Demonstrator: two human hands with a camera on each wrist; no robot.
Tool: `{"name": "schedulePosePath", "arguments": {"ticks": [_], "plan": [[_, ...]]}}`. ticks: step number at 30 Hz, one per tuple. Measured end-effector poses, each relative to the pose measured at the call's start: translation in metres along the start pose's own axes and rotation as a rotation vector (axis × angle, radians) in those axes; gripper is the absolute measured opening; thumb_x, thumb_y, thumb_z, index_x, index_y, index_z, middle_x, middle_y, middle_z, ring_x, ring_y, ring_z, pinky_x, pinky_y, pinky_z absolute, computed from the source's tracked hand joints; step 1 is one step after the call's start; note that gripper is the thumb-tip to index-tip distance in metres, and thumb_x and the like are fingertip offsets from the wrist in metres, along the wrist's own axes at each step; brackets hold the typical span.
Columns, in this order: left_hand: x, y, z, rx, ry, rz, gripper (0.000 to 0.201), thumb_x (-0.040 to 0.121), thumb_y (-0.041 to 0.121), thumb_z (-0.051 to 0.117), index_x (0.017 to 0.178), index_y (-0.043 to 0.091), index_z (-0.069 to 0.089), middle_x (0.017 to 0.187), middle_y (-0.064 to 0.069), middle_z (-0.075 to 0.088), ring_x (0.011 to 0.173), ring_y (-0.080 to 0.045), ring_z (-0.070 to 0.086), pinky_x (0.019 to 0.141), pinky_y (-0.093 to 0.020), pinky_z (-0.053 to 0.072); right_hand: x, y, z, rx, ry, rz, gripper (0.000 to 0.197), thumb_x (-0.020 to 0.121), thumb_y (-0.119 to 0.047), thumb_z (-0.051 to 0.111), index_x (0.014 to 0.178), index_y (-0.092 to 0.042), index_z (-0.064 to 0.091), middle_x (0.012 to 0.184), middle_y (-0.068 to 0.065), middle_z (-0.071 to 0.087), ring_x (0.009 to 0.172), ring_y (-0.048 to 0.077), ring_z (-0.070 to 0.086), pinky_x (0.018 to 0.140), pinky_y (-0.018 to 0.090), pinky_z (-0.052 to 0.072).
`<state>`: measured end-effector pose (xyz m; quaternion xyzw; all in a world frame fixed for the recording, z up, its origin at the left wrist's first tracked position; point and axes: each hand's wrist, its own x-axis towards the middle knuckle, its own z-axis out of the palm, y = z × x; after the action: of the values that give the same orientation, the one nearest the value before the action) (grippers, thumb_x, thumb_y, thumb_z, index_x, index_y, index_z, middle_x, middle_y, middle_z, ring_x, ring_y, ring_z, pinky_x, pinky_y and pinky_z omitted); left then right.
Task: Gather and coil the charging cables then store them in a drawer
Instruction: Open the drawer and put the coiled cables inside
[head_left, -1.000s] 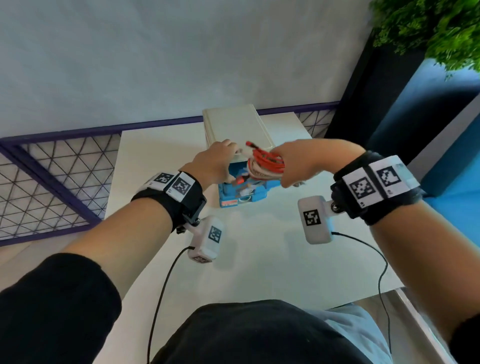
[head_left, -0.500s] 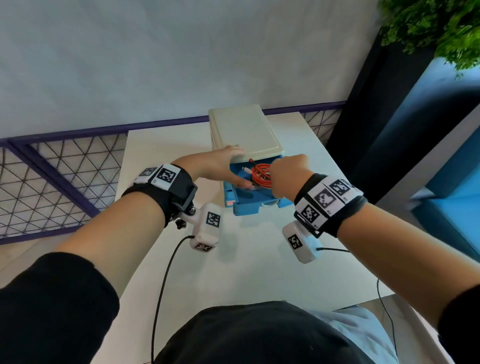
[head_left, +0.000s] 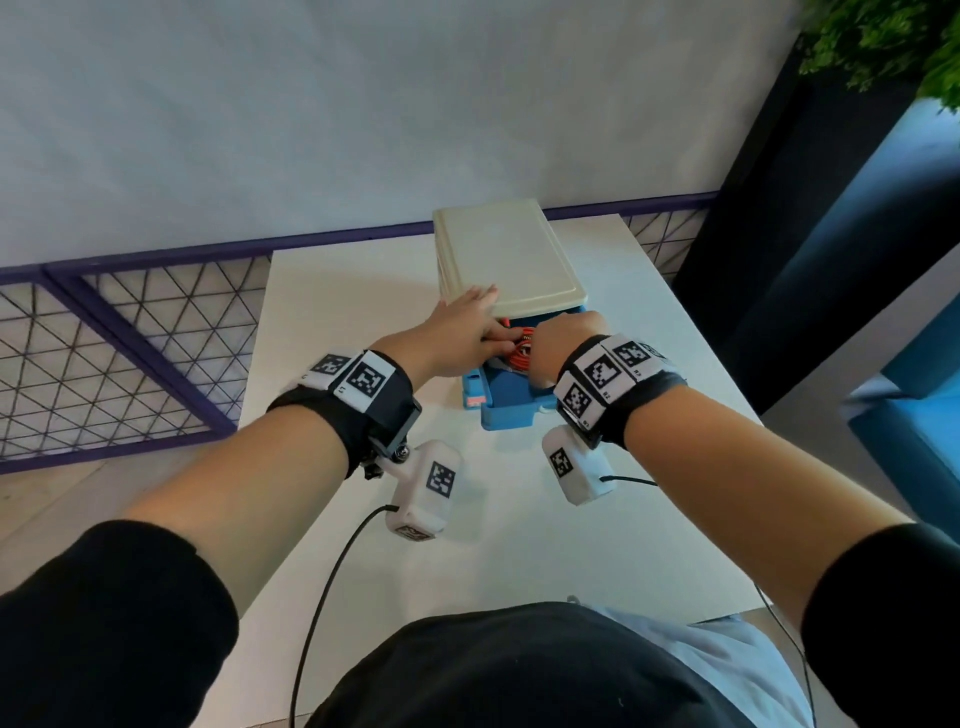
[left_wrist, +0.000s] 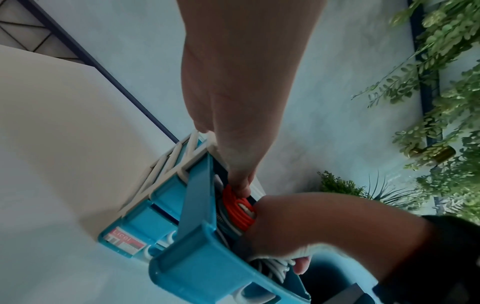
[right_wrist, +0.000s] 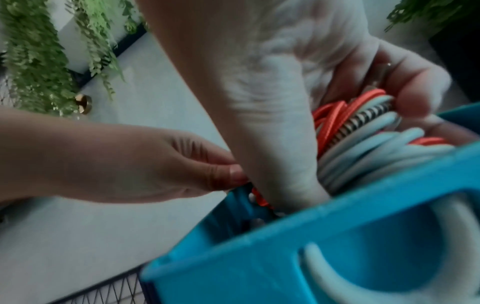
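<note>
Storing step in hand: coiled cables (right_wrist: 369, 131) are gripped by right hand (head_left: 563, 345) inside open blue drawer (head_left: 511, 402), surface's 12 o'clock. Left hand (head_left: 462, 338) fingers are extended, steadying. Next judged: release, withdraw, shut drawer.

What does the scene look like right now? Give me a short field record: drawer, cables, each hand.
drawer: blue drawer pulled out of the cream-topped drawer unit on the white table
cables: coiled bundle of orange and white cables inside the drawer
right hand: right hand grips the bundle, reaching down into the drawer
left hand: left hand, fingers touch the orange coil at the drawer's rear
stage: cables in drawer, drawer not yet closed
</note>
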<state>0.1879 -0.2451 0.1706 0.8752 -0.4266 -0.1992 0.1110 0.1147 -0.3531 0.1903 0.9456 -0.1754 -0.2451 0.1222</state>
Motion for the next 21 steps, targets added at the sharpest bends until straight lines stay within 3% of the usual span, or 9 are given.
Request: {"name": "schedulePosePath", "arguments": {"ticks": [4,7,8,10,12,13,15,17,21], "plan": [[-0.002,-0.002,0.006,0.06,-0.044,0.005,0.042,0.097,0.047,0.034,0.138,0.041,0.038,0.16,0.0,-0.015,0.146,-0.022,-0.018,0.113,-0.059,-0.005,-0.015,0.01,-0.009,0.011,-0.037,-0.032,0.027,0.092,-0.042,0.047,0.103,-0.017,0.048,0.077,-0.001,0.047,0.09,0.018,0.051,0.089,0.029,0.04],[-0.004,-0.003,0.012,0.098,-0.041,0.005,0.043,0.097,0.049,0.029,0.14,0.048,0.03,0.159,0.0,-0.018,0.145,-0.022,-0.022,0.115,-0.058,-0.006,-0.015,0.01,-0.009,0.001,-0.036,-0.056,0.038,0.096,-0.039,0.043,0.127,-0.016,0.045,0.093,-0.001,0.052,0.106,0.019,0.053,0.097,0.031,0.039],[-0.003,-0.003,0.013,0.108,-0.036,0.007,0.043,0.097,0.049,0.029,0.14,0.047,0.029,0.159,0.0,-0.019,0.145,-0.022,-0.022,0.115,-0.057,-0.006,-0.01,0.008,-0.007,-0.011,-0.046,-0.042,0.04,0.097,-0.038,0.044,0.13,-0.015,0.045,0.096,-0.001,0.054,0.106,0.019,0.053,0.093,0.031,0.04],[-0.002,-0.003,0.012,0.119,-0.037,0.021,0.043,0.098,0.047,0.029,0.141,0.045,0.031,0.159,-0.001,-0.018,0.145,-0.024,-0.02,0.116,-0.056,-0.006,-0.003,0.002,-0.004,0.006,-0.039,0.004,0.034,0.095,-0.035,0.049,0.122,-0.015,0.053,0.079,-0.001,0.05,0.089,0.017,0.052,0.08,0.029,0.04],[-0.002,-0.005,0.007,0.099,-0.043,0.046,0.043,0.099,0.044,0.03,0.141,0.039,0.035,0.16,-0.004,-0.015,0.146,-0.025,-0.018,0.116,-0.056,-0.005,0.001,-0.002,-0.004,0.02,-0.031,0.029,0.03,0.094,-0.034,0.05,0.116,-0.015,0.056,0.073,0.001,0.046,0.083,0.017,0.05,0.076,0.028,0.04],[-0.003,-0.006,0.004,0.069,-0.042,0.061,0.043,0.099,0.042,0.03,0.141,0.037,0.036,0.16,-0.006,-0.012,0.146,-0.026,-0.016,0.117,-0.055,-0.004,-0.001,-0.002,-0.005,0.035,-0.013,0.023,0.031,0.094,-0.034,0.05,0.117,-0.014,0.055,0.076,0.001,0.05,0.085,0.017,0.052,0.077,0.028,0.041],[-0.005,-0.01,-0.001,-0.013,-0.037,0.095,0.044,0.099,0.04,0.03,0.142,0.032,0.037,0.16,-0.007,-0.008,0.147,-0.025,-0.014,0.117,-0.054,-0.003,-0.002,-0.003,-0.006,0.068,0.033,0.007,0.035,0.095,-0.035,0.05,0.121,-0.012,0.051,0.099,0.001,0.059,0.101,0.021,0.058,0.084,0.03,0.044],[-0.006,-0.014,-0.003,-0.047,-0.031,0.109,0.044,0.099,0.038,0.031,0.142,0.028,0.038,0.161,-0.005,-0.006,0.147,-0.022,-0.013,0.118,-0.05,-0.002,-0.004,-0.004,-0.007,0.066,0.069,0.008,0.036,0.095,-0.035,0.05,0.122,-0.011,0.048,0.114,0.004,0.059,0.112,0.022,0.057,0.088,0.03,0.044],[-0.005,-0.015,-0.001,-0.035,0.016,0.106,0.045,0.099,0.034,0.037,0.141,0.019,0.041,0.161,-0.005,-0.002,0.148,-0.019,-0.008,0.12,-0.043,0.009,0.0,-0.002,0.001,0.142,0.063,0.014,0.033,0.089,-0.03,0.058,0.115,-0.011,0.053,0.099,0.004,0.057,0.102,0.021,0.06,0.08,0.029,0.045]]}}
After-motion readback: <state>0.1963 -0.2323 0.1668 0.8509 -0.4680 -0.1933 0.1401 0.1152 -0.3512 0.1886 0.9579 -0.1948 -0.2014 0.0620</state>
